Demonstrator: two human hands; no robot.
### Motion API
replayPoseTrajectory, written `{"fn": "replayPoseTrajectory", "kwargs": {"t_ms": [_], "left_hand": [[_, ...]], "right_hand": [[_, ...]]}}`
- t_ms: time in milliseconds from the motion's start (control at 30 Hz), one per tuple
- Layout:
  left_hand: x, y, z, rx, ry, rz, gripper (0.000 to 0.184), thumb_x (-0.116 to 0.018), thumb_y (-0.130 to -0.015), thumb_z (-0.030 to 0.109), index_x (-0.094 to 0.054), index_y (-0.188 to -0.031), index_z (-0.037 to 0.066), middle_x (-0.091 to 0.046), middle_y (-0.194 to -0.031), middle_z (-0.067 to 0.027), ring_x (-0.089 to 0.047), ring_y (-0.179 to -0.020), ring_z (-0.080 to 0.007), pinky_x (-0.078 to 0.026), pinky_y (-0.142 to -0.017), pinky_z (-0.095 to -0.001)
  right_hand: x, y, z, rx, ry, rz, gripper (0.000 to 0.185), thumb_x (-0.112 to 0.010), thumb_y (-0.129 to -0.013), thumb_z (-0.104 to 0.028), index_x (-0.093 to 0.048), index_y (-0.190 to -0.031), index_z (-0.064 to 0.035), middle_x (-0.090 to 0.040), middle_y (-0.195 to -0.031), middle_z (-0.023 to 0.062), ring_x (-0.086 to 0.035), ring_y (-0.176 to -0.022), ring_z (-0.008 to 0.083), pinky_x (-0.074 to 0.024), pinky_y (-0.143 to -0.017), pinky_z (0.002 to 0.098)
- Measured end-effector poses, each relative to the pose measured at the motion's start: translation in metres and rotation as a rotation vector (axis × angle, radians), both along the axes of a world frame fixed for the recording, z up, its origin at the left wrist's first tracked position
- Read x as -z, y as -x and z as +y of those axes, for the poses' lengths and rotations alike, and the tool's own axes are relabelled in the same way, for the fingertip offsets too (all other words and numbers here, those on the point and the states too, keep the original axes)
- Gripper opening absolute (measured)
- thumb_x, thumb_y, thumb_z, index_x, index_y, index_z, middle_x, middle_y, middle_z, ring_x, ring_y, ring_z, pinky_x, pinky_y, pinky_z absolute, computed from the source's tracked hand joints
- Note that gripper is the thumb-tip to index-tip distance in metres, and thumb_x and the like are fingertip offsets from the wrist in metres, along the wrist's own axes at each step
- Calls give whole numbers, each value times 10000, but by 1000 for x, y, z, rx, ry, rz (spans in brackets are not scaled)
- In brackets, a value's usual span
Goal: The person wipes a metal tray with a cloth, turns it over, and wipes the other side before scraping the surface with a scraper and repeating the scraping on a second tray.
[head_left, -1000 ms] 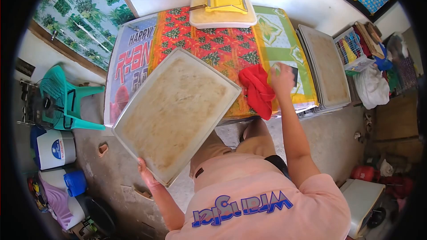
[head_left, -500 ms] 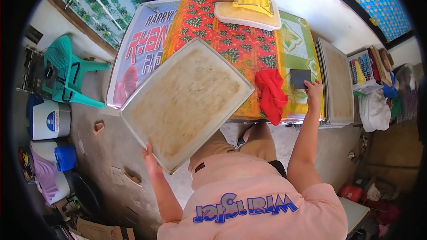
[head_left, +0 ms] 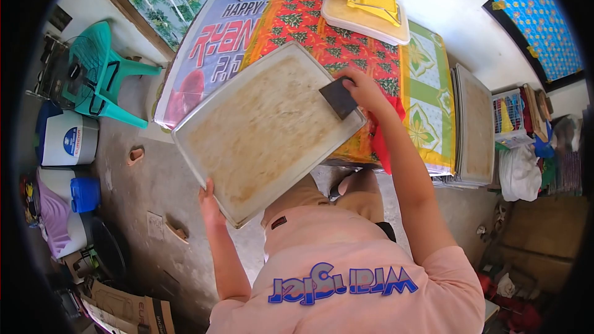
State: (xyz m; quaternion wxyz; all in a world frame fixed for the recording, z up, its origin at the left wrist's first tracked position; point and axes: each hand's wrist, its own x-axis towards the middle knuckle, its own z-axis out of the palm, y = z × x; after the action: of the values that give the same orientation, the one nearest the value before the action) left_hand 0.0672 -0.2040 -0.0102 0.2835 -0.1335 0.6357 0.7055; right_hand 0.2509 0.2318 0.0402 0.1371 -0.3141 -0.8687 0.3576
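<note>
A large shallow metal baking tray (head_left: 266,127), its inside stained brown, is tilted and partly rests over the table's front edge. My left hand (head_left: 211,205) is closed on its lower left rim. My right hand (head_left: 364,91) grips a dark grey flat square (head_left: 339,98), which lies over the tray's upper right corner; whether it touches the metal I cannot tell. Behind my right forearm, a red cloth (head_left: 382,148) is mostly hidden on the table.
The table (head_left: 303,9) has a patterned plastic cover. At its back, a yellow slicer (head_left: 374,5) sits on a lidded white container (head_left: 365,32). More trays (head_left: 475,127) are stacked at the right. A green chair (head_left: 102,80) stands at the left, near a white cooler (head_left: 80,140).
My right hand has carried the dark square left from the table's right side to the tray's corner. The left hand keeps its hold on the tray. The view has shifted slightly.
</note>
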Motion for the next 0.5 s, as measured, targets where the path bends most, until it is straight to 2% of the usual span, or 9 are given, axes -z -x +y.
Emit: {"fn": "replayPoseTrajectory", "kwargs": {"t_ms": [67,167,267,367,500], "left_hand": [[3,0,-1,5,-28,9,529,-597,-967,264,-439,-1367,-45,-577,-1260,-142,-600,-1104,-250,-510,-917,-372],[6,1,-2,7,-45,14,510,-584,-973,255,-446,-1363,-44,-580,-1256,-142,-601,-1101,-248,-510,-914,-370],[6,0,0,-11,-33,5,509,-581,-974,257,-448,-1360,-46,-578,-1260,-144,-599,-1105,-250,-508,-916,-367],[4,-1,1,-2,-40,5,520,-587,-970,269,-449,-1359,-47,-576,-1265,-145,-597,-1110,-251,-504,-921,-366],[1,-1,2,-5,-24,15,534,-596,-964,284,-449,-1359,-43,-575,-1271,-145,-595,-1113,-251,-500,-926,-366]], "right_hand": [[23,22,-1,36,-276,-102,232,-535,-925,-163,-668,-1104,-228,-601,-1164,142,-591,-1077,319,-472,-859,445],[2,41,-14,98,-394,-352,236,-520,-925,-246,-682,-1096,-234,-566,-1226,154,-580,-1089,339,-445,-851,503],[15,52,-22,204,-656,-354,257,-620,-869,-368,-687,-1077,-232,-546,-1235,165,-563,-1085,326,-416,-869,504],[11,53,-33,247,-642,-320,366,-679,-801,-508,-695,-1041,-233,-572,-1199,137,-517,-1174,329,-377,-971,523],[17,56,-32,212,-669,-273,448,-724,-724,-575,-703,-1001,-223,-567,-1213,132,-499,-1173,319,-379,-954,473]]}}
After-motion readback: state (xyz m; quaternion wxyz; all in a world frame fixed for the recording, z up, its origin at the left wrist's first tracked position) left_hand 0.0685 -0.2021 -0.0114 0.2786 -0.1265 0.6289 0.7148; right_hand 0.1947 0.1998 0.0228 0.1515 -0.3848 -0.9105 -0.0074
